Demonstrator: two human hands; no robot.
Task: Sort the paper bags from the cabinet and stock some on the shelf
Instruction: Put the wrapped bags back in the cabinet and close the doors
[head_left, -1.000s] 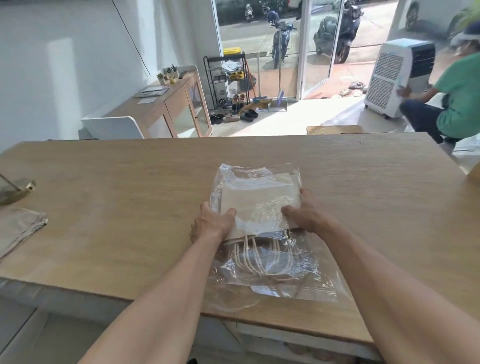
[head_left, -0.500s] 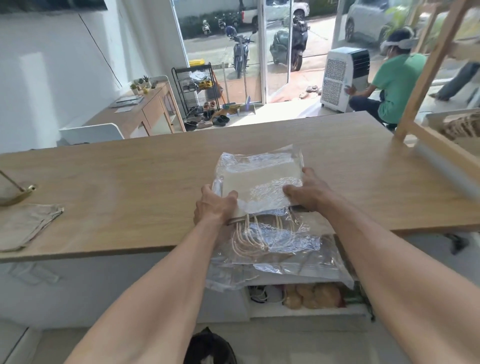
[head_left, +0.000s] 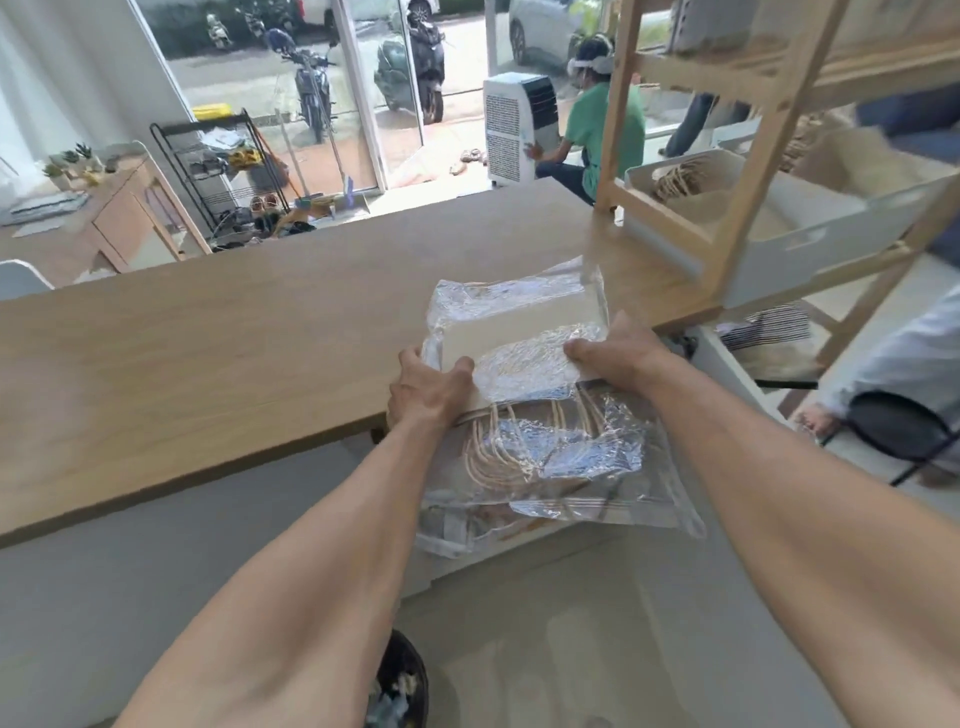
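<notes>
A flat stack of pale paper bags (head_left: 524, 332) with cream rope handles sits inside a crinkled clear plastic wrap (head_left: 561, 467). My left hand (head_left: 426, 387) grips the stack's left edge and my right hand (head_left: 613, 356) grips its right edge. The pack is lifted off the wooden counter (head_left: 208, 353) and hangs past its near edge, the loose wrap drooping below. A wooden shelf unit (head_left: 753, 171) stands at the right, with a white bin (head_left: 810, 223) holding more paper bags.
A person in a green shirt (head_left: 592, 130) crouches by a white air cooler (head_left: 514, 130) beyond the counter. Another person's white sleeve and foot (head_left: 904, 364) are at the right by a black stool. A dark bin (head_left: 400, 686) stands on the floor below.
Both hands have lifted the wrapped pack off the counter and carried it right, toward the shelf unit. The view has swung right, so the shelf and white bin now fill the right side.
</notes>
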